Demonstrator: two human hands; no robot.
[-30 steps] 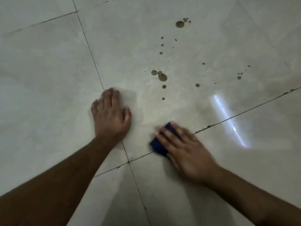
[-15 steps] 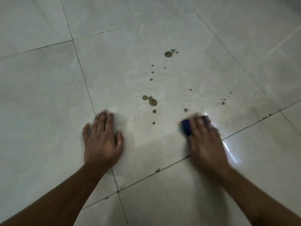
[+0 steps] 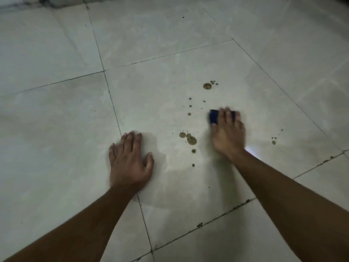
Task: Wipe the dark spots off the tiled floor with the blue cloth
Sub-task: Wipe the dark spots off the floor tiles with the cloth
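Right hand [image 3: 227, 134] presses flat fingers on blue cloth [image 3: 214, 116], cloth on tiled floor [image 3: 170, 186] just right of the dark spots [image 3: 191, 139]; left hand [image 3: 130, 160] spread flat on floor left of spots, holding nothing

Dim, greenish light; a small white glare on the floor [image 3: 170, 44] just behind the right hand [image 3: 227, 133], whose fingers [image 3: 227, 115] blur; corners darken; grout lines bow toward the edges.
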